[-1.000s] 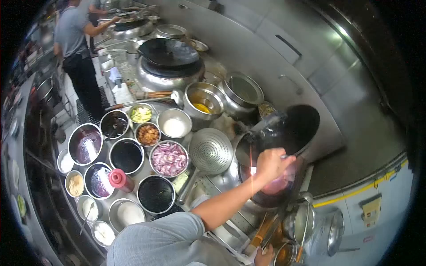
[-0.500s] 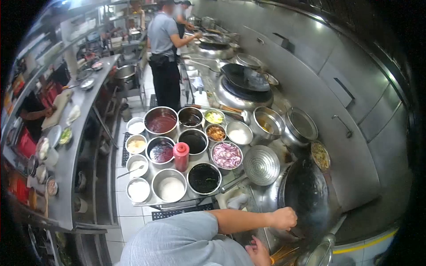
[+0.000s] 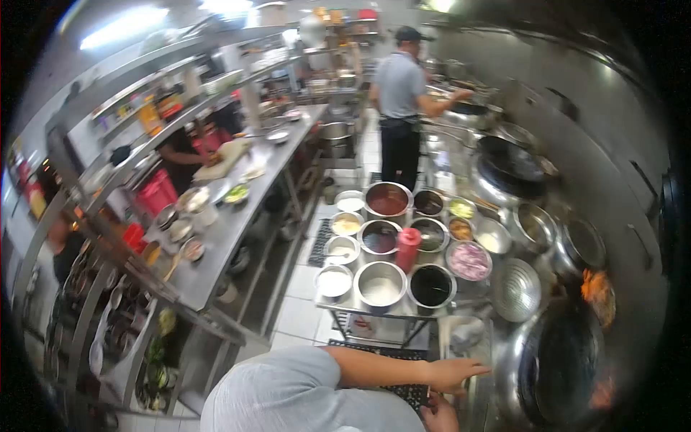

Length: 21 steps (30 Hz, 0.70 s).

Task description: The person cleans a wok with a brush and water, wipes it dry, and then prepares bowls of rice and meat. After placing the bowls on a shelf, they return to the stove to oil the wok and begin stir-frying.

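Observation:
My left hand [image 3: 458,374] reaches out over the gap between the counter and the stove, fingers stretched and nothing visible in them. Just below it, partly cut off by the frame edge, is my right hand [image 3: 440,415]; its fingers are blurred and what they hold, if anything, cannot be made out. Right of both hands sits a large dark wok [image 3: 568,363] on a steel burner ring. A folded grey-white cloth [image 3: 468,333] lies in a tray just beyond my left hand. Further up rests a perforated strainer [image 3: 517,289].
Orange flames [image 3: 597,289] show beside the wok. Several sauce pots, a red squeeze bottle [image 3: 408,249] and a bowl of sliced onions [image 3: 469,261] crowd the steel cart. A co-worker [image 3: 400,108] stands at the far woks. A long prep table [image 3: 216,263] runs along the left.
The view has swung left, so things appear further right. My left hand has come back from the wok's edge and its closed fingers have straightened. Orange flames have appeared by the wok.

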Tool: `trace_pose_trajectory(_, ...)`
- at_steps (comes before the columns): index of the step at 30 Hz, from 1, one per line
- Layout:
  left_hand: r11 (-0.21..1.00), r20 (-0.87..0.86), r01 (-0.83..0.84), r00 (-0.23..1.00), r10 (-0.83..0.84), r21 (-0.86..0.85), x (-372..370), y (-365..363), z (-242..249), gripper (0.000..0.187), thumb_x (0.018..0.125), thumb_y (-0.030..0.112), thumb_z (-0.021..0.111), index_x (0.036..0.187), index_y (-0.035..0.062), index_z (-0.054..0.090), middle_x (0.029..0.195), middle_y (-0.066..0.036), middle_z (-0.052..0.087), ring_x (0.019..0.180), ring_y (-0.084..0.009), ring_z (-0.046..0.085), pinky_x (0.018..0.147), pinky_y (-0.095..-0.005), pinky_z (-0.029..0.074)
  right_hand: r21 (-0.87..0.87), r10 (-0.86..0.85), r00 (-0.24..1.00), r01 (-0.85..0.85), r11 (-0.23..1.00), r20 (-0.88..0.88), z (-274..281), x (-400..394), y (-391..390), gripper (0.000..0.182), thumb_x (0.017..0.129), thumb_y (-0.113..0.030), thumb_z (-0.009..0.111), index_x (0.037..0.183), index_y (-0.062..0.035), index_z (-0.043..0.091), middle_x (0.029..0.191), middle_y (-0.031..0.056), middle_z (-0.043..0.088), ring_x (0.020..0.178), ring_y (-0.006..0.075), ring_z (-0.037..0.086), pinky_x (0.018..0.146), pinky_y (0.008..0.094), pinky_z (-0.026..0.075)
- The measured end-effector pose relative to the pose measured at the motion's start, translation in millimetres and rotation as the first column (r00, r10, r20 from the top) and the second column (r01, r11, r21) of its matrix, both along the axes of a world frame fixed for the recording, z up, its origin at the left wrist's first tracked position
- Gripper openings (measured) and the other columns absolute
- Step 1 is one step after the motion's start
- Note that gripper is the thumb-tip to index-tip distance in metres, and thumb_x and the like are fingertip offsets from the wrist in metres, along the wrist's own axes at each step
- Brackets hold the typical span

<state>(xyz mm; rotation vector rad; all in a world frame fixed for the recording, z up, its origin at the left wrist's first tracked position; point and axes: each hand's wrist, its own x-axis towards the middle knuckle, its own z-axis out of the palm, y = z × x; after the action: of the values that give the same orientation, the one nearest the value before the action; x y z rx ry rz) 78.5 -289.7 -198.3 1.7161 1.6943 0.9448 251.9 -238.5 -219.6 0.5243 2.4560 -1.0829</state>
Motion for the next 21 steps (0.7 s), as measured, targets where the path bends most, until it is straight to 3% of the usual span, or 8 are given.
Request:
trace_pose_trajectory(3, 0.973, 0.054, -0.158, 0.984, 0.169, -0.171, -33, -109, -18, 0.081, 0.082, 0.024, 0.072, 0.151, 0.0042, 0.034, 0.141, -0.024, 0.048, 0.128, -0.0397, 0.05, 0.106, -0.0422, 0.043, -0.163, 0.082, 0.971, -0.12, 0.979, -0.222, -8, -19, -13, 0.049, 0.096, -0.021, 0.059, 0.139, -0.0002, 0.053, 0.133, 0.0219, 0.061, 0.128, 0.0335, 0.056, 0.107, 0.0408, 0.041)
trace_pose_trajectory(7, 0.836, -0.002, -0.471, 0.871, 0.491, -0.283, -63, -252, -74, 0.071, 0.087, 0.03, 0.071, 0.145, -0.0006, 0.042, 0.138, -0.025, 0.053, 0.128, -0.0374, 0.052, 0.106, -0.0416, 0.043, -0.047, 0.181, 0.977, -0.187, 0.981, -0.113, 47, -74, -70, 0.048, 0.094, -0.021, 0.062, 0.137, -0.0003, 0.054, 0.131, 0.0231, 0.062, 0.124, 0.035, 0.058, 0.104, 0.0408, 0.043)
trace_pose_trajectory(11, 0.643, 0.046, -0.698, 0.666, 0.745, -0.314, -63, -389, -51, 0.066, 0.091, 0.037, 0.068, 0.142, 0.0024, 0.046, 0.135, -0.023, 0.055, 0.125, -0.0352, 0.055, 0.104, -0.0414, 0.045, -0.029, 0.32, 0.933, -0.329, 0.944, -0.167, 13, -145, -122, 0.057, 0.081, -0.024, 0.075, 0.131, -0.0019, 0.058, 0.113, 0.0223, 0.068, 0.097, 0.0351, 0.069, 0.087, 0.0421, 0.054)
trace_pose_trajectory(12, 0.581, 0.022, -0.745, 0.609, 0.793, -0.329, -63, -421, -43, 0.065, 0.091, 0.038, 0.068, 0.142, 0.0037, 0.047, 0.135, -0.023, 0.056, 0.124, -0.035, 0.056, 0.104, -0.0413, 0.045, 0.083, 0.386, 0.878, -0.379, 0.922, -0.281, -16, -165, -132, 0.051, 0.081, -0.024, 0.075, 0.125, -0.0024, 0.062, 0.102, 0.017, 0.073, 0.081, 0.0285, 0.072, 0.076, 0.0379, 0.057)
trace_pose_trajectory(15, 0.388, -0.034, -0.859, 0.423, 0.906, -0.335, -53, -509, -54, 0.061, 0.092, 0.041, 0.067, 0.141, 0.0092, 0.05, 0.133, -0.019, 0.059, 0.122, -0.0334, 0.058, 0.103, -0.0404, 0.046, 0.055, 0.447, 0.829, -0.456, 0.888, -0.335, 6, -223, -211, 0.047, 0.083, -0.02, 0.073, 0.125, -0.0017, 0.062, 0.104, 0.0184, 0.072, 0.083, 0.0276, 0.071, 0.077, 0.0366, 0.056)
trace_pose_trajectory(17, 0.275, -0.046, -0.918, 0.3, 0.953, -0.285, -46, -560, -55, 0.061, 0.092, 0.042, 0.067, 0.141, 0.0089, 0.051, 0.133, -0.018, 0.06, 0.121, -0.0328, 0.059, 0.102, -0.0408, 0.047, -0.02, 0.423, 0.759, -0.496, 0.868, -0.495, 9, -259, -256, 0.04, 0.087, -0.014, 0.068, 0.125, -0.002, 0.061, 0.099, 0.0165, 0.072, 0.077, 0.0227, 0.07, 0.072, 0.0337, 0.055)
trace_pose_trajectory(19, 0.14, -0.036, -0.943, 0.158, 0.987, -0.3, -38, -602, -59, 0.059, 0.091, 0.041, 0.068, 0.137, 0.0069, 0.054, 0.129, -0.019, 0.062, 0.119, -0.0329, 0.06, 0.1, -0.0415, 0.047, -0.126, 0.189, 0.778, -0.325, 0.937, -0.599, -46, -301, -277, 0.035, 0.091, -0.01, 0.064, 0.125, -0.0023, 0.061, 0.09, 0.0108, 0.069, 0.071, 0.0163, 0.066, 0.066, 0.0308, 0.053)
trace_pose_trajectory(21, 0.064, -0.034, -0.949, 0.078, 0.996, -0.308, -35, -634, -61, 0.057, 0.09, 0.041, 0.068, 0.134, 0.0057, 0.057, 0.126, -0.02, 0.063, 0.118, -0.0327, 0.06, 0.099, -0.0417, 0.048, -0.134, 0.072, 0.768, -0.202, 0.97, -0.636, 12, -317, -313, 0.032, 0.092, -0.009, 0.062, 0.124, -0.0017, 0.061, 0.085, 0.0059, 0.064, 0.067, 0.0123, 0.062, 0.06, 0.0285, 0.051)
